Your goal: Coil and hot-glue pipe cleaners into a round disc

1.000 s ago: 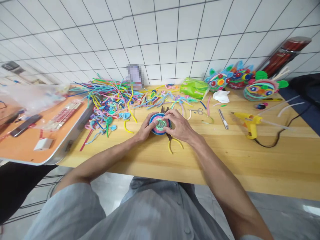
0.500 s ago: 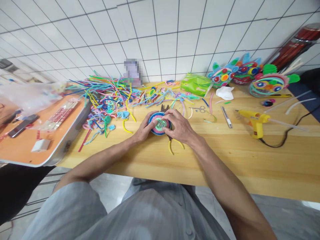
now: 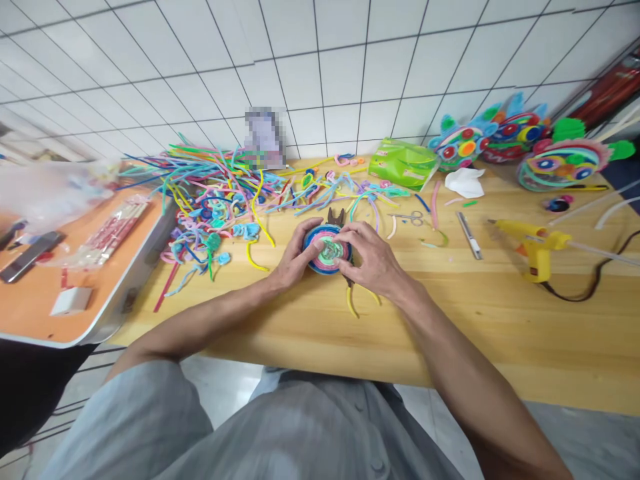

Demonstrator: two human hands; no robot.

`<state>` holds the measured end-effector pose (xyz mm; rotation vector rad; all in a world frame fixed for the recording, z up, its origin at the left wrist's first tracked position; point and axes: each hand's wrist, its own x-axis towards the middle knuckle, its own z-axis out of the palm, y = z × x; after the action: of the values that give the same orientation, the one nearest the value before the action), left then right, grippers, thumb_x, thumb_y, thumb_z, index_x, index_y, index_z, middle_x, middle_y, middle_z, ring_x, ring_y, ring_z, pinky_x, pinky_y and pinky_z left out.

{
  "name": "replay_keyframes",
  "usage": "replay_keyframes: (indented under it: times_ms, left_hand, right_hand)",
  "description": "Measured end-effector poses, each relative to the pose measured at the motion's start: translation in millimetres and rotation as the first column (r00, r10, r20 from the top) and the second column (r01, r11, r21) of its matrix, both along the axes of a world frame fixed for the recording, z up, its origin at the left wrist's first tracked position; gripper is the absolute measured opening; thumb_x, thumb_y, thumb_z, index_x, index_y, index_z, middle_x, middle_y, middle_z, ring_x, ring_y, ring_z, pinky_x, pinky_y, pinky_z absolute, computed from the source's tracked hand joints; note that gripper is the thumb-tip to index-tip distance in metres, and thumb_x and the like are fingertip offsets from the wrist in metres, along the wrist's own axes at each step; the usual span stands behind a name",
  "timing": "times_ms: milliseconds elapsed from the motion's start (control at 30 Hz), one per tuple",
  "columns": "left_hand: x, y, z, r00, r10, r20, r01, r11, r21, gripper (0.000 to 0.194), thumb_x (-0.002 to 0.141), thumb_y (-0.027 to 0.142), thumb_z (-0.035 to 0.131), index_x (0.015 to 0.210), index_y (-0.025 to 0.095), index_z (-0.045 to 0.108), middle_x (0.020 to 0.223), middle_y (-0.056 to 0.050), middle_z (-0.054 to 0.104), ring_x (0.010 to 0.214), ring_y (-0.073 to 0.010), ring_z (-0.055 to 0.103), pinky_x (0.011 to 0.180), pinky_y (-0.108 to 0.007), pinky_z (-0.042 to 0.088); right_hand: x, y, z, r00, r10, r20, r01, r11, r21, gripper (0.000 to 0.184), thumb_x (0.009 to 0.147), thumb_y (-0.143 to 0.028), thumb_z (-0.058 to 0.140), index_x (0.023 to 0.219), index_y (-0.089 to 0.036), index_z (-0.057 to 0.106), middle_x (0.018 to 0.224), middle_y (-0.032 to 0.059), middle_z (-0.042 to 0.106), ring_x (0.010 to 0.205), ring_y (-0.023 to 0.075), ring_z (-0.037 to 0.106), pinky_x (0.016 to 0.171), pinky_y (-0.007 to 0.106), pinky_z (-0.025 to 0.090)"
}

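A round disc coiled from pipe cleaners (image 3: pixel 331 249), blue at the rim, then pink, with pale green in the middle, sits between my hands over the table. My left hand (image 3: pixel 299 259) grips its left side, thumb lying across the top. On the right side, my right hand (image 3: pixel 370 257) holds the edge with curved fingers and thumb at the coils. Partly hidden beneath the disc and right hand are pliers (image 3: pixel 353 301) with yellow handles; their dark jaws show beyond the far rim.
Tangled pipe cleaners (image 3: pixel 215 207) cover the table's back left, beside an orange-topped tray (image 3: pixel 30 313). To the right lie small scissors (image 3: pixel 413 217), a utility knife (image 3: pixel 469 235) and a yellow glue gun (image 3: pixel 537 248) with its cord. Decorated colourful masks (image 3: pixel 560 167) and a green packet (image 3: pixel 403 163) stand near the tiled wall.
The view has shifted slightly. Both hands keep hold of the disc, and my right fingers have drawn a little toward its right edge, uncovering more of the coils.
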<state>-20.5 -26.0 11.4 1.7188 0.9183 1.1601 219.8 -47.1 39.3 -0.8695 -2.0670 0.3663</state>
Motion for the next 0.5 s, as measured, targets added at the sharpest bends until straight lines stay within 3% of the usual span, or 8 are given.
replay_keyframes:
  times_ms: [100,233,500]
  left_hand:
    - [3.2,-2.3,0.5,0.998,0.04,0.055,-0.042,0.998,0.043,0.04,0.104,0.052,0.075,0.135,0.03,0.061,0.158,-0.009,0.059,0.149,-0.0259,0.059,0.125,-0.045,0.052]
    - [4.9,-5.1,5.2,0.999,0.039,0.01,-0.04,0.986,0.162,0.02,0.108,0.044,0.07,0.11,0.025,0.063,0.151,-0.009,0.063,0.148,-0.0245,0.059,0.127,-0.047,0.048]
    - [0.6,-1.6,12.1,0.992,0.062,-0.105,-0.01,0.9,0.437,0.012,0.112,0.035,0.066,0.11,0.024,0.066,0.134,-0.009,0.074,0.129,-0.0228,0.072,0.111,-0.045,0.059]
  right_hand:
    - [-1.4,-1.7,1.1,1.0,-0.014,-0.019,0.013,1.0,-0.015,0.038,0.091,-0.019,0.074,0.127,-0.029,0.065,0.129,0.0096,0.067,0.124,0.0302,0.067,0.105,0.049,0.06]
    - [-3.7,-3.6,2.6,0.999,-0.041,-0.022,0.04,0.999,-0.022,0.037,0.093,-0.02,0.074,0.128,-0.029,0.064,0.13,0.0095,0.067,0.123,0.0297,0.067,0.105,0.049,0.06]
    - [-6.6,-6.1,2.7,0.997,-0.078,-0.019,0.077,0.996,-0.043,0.037,0.093,-0.022,0.074,0.128,-0.031,0.066,0.129,0.0092,0.067,0.123,0.0305,0.068,0.105,0.05,0.06]
